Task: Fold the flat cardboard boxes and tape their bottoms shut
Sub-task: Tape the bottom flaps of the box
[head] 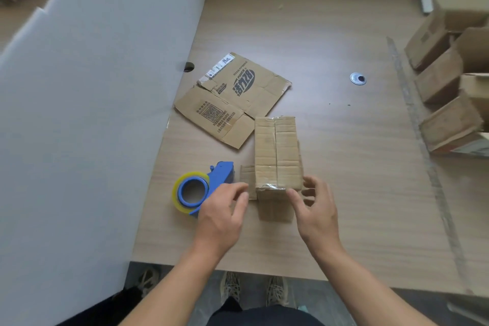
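Cardboard fills most of this wooden table point(352, 193). A folded box point(276, 151) stands near the middle of the front edge with its closed bottom flaps facing up. Clear tape runs along their centre seam and wrinkles over the near end. A small flap sticks out at the box's left side.

The right hand point(316, 210) grips the box's near right corner, with the thumb laid on the near face and the fingers curled round the right side. The left hand point(225, 210) hovers just left of the box, fingers loosely bent and holding nothing, their tips close to the small flap.

A blue tape dispenser point(205, 186) with a clear roll lies on the table, partly under that hand. A flat printed carton point(232, 99) lies behind the box, toward the left edge and not yet folded.

Several assembled boxes point(447, 79) are stacked along the right edge. A round metal cable grommet point(358, 78) is set in the tabletop between them and the carton. A grey partition panel point(92, 92) borders the left edge.
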Action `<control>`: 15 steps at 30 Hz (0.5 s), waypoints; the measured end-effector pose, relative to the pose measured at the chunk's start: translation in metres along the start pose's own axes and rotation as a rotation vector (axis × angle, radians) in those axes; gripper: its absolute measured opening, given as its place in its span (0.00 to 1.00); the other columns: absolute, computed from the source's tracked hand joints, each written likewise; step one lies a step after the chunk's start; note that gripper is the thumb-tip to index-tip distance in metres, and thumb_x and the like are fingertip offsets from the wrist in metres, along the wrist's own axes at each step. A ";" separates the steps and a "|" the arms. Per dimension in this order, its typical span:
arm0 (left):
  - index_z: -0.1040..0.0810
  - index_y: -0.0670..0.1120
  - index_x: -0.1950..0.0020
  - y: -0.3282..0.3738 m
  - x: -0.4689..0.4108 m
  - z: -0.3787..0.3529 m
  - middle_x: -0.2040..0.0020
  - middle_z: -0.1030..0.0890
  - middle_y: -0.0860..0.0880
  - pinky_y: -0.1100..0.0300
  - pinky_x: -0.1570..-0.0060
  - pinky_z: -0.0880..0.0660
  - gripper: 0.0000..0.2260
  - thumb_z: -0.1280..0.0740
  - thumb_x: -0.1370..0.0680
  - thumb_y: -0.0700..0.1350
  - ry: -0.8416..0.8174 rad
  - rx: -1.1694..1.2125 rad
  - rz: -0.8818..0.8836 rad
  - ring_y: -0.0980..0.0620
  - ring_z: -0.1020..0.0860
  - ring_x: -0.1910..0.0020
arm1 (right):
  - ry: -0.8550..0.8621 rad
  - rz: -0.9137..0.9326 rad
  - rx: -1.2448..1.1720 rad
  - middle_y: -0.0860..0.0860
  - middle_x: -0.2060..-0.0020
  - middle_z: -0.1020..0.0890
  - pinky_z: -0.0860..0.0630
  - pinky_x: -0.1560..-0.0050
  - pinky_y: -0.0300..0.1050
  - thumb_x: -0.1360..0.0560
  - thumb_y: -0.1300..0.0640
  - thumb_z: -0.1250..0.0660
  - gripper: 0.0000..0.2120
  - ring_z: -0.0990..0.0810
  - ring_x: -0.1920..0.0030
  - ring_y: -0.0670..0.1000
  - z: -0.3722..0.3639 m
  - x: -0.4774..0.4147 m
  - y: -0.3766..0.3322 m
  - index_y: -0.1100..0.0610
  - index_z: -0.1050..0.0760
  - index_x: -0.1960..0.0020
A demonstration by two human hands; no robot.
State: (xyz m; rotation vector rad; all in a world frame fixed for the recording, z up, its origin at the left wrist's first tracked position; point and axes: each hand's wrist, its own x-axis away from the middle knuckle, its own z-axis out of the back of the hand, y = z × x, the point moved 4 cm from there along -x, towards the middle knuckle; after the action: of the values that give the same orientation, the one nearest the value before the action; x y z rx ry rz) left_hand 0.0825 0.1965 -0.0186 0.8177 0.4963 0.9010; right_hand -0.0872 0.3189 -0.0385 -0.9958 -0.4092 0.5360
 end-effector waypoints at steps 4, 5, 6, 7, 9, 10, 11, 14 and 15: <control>0.23 0.47 0.32 0.008 -0.002 -0.028 0.40 0.20 0.55 0.66 0.38 0.29 0.16 0.34 0.20 0.45 -0.051 0.150 0.266 0.62 0.23 0.42 | -0.060 -0.106 -0.052 0.42 0.48 0.17 0.26 0.43 0.37 0.23 0.51 0.31 0.12 0.20 0.46 0.41 -0.007 -0.004 -0.008 0.49 0.21 0.40; 0.24 0.48 0.30 0.005 -0.004 -0.031 0.37 0.21 0.55 0.66 0.38 0.31 0.17 0.34 0.19 0.46 -0.046 0.178 0.368 0.61 0.24 0.41 | -0.079 -0.123 -0.055 0.41 0.48 0.17 0.27 0.45 0.32 0.23 0.51 0.31 0.13 0.21 0.46 0.38 -0.008 -0.004 -0.010 0.50 0.21 0.39; 0.26 0.48 0.29 0.004 -0.006 -0.033 0.35 0.21 0.54 0.67 0.38 0.32 0.18 0.34 0.19 0.46 -0.044 0.216 0.450 0.61 0.24 0.41 | -0.101 -0.142 -0.051 0.41 0.48 0.17 0.28 0.46 0.30 0.23 0.51 0.31 0.13 0.21 0.48 0.36 -0.010 -0.005 -0.011 0.49 0.21 0.39; 0.26 0.49 0.28 0.003 -0.008 -0.034 0.34 0.22 0.54 0.66 0.38 0.33 0.19 0.35 0.19 0.46 -0.049 0.267 0.508 0.61 0.25 0.40 | -0.120 -0.156 -0.043 0.40 0.50 0.17 0.28 0.48 0.29 0.23 0.51 0.31 0.12 0.21 0.49 0.36 -0.014 -0.005 -0.011 0.48 0.21 0.39; 0.28 0.52 0.27 0.006 -0.010 -0.036 0.33 0.23 0.57 0.64 0.37 0.33 0.20 0.35 0.19 0.47 -0.083 0.360 0.580 0.61 0.27 0.39 | -0.114 -0.187 -0.052 0.40 0.51 0.16 0.28 0.49 0.30 0.23 0.50 0.32 0.10 0.20 0.48 0.38 -0.022 -0.003 -0.012 0.47 0.20 0.42; 0.29 0.54 0.26 0.007 -0.011 -0.037 0.34 0.24 0.59 0.63 0.35 0.33 0.21 0.35 0.19 0.47 -0.100 0.394 0.604 0.60 0.28 0.38 | -0.085 -0.207 -0.085 0.40 0.50 0.16 0.27 0.47 0.33 0.22 0.50 0.32 0.10 0.20 0.47 0.40 -0.026 -0.001 -0.013 0.48 0.19 0.42; 0.31 0.55 0.25 0.007 -0.011 -0.038 0.35 0.26 0.61 0.61 0.33 0.34 0.22 0.35 0.19 0.48 -0.120 0.426 0.633 0.60 0.28 0.37 | -0.046 -0.239 -0.121 0.41 0.47 0.16 0.26 0.43 0.37 0.22 0.50 0.33 0.12 0.20 0.45 0.41 -0.028 0.000 -0.013 0.49 0.19 0.40; 0.30 0.60 0.26 0.009 -0.014 -0.038 0.32 0.25 0.62 0.53 0.28 0.34 0.23 0.35 0.22 0.51 -0.170 0.585 0.679 0.58 0.28 0.33 | 0.090 -0.348 -0.169 0.47 0.44 0.17 0.29 0.42 0.41 0.23 0.50 0.31 0.15 0.22 0.45 0.45 -0.032 0.001 -0.024 0.54 0.19 0.39; 0.28 0.59 0.27 0.011 -0.014 -0.037 0.34 0.23 0.62 0.51 0.28 0.33 0.23 0.35 0.23 0.51 -0.192 0.637 0.672 0.59 0.27 0.33 | 0.139 -0.356 -0.178 0.48 0.46 0.17 0.28 0.44 0.42 0.24 0.49 0.30 0.12 0.21 0.46 0.47 -0.032 0.001 -0.028 0.53 0.19 0.43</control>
State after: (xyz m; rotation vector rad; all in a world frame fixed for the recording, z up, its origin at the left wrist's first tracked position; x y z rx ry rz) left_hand 0.0440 0.2036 -0.0321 1.6990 0.3368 1.2798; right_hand -0.0618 0.2858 -0.0298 -1.0939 -0.5024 0.1099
